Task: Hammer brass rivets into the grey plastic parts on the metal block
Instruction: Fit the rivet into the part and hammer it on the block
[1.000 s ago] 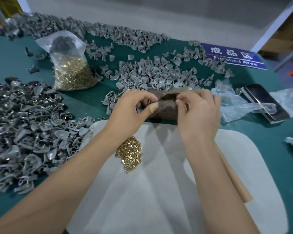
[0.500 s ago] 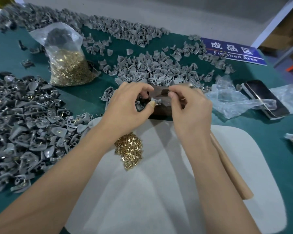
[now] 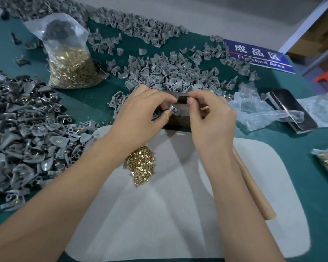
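Over the dark metal block (image 3: 180, 118), the left hand (image 3: 140, 114) pinches a grey plastic part (image 3: 172, 108) between thumb and finger. The right hand (image 3: 210, 118) pinches something small, likely a brass rivet (image 3: 187, 99), just above it. My advice: seat the rivet straight in its hole, then rest the part flat on the block before reaching for the hammer handle (image 3: 252, 186). The hammer's head is hidden behind the right arm, and the rivet is barely discernible.

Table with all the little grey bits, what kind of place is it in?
Probably a small factory workbench: heaps of grey plastic parts, a bag of brass rivets, and a blue "Finished Area" sign.
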The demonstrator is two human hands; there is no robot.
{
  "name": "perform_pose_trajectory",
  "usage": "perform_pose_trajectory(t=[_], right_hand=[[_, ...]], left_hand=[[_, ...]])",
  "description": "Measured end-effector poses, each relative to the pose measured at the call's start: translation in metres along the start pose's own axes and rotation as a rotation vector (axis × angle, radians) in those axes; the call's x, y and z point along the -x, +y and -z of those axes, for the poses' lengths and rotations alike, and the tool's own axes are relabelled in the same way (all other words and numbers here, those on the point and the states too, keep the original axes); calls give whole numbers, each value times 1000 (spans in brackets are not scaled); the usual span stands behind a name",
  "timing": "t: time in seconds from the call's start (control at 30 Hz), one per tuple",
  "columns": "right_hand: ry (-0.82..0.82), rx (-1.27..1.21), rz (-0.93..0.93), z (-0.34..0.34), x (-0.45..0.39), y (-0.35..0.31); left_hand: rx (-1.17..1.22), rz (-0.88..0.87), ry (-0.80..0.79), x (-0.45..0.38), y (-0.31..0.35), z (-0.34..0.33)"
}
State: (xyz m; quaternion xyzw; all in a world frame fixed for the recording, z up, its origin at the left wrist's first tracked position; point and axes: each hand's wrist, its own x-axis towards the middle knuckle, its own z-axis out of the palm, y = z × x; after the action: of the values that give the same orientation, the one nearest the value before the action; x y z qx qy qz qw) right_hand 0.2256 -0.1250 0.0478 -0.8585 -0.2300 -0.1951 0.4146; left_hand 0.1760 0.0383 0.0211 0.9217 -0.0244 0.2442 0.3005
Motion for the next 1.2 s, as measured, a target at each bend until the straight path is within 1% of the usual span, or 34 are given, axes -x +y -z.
perform_pose_trajectory(t=[0.17, 0.43, 0.7, 0.9, 1.07, 1.2], right_hand=[[-15, -31, -2, 0, 0, 1], [-11, -43, -10, 2, 0, 2], [-23, -85, -41, 2, 1, 3], [-32, -99, -38, 3, 1, 4], [-39, -102, -41, 2, 1, 5], [-38, -104, -54, 2, 1, 6]], left_hand=[[-61, 20, 21, 1, 1, 0], [-71, 53, 42, 1, 3, 1], [5, 75, -16, 2, 6, -2], [-32, 54, -35, 2, 6, -1], [-73, 0, -125, 3, 7, -1], [-110, -11, -88, 2, 5, -2]])
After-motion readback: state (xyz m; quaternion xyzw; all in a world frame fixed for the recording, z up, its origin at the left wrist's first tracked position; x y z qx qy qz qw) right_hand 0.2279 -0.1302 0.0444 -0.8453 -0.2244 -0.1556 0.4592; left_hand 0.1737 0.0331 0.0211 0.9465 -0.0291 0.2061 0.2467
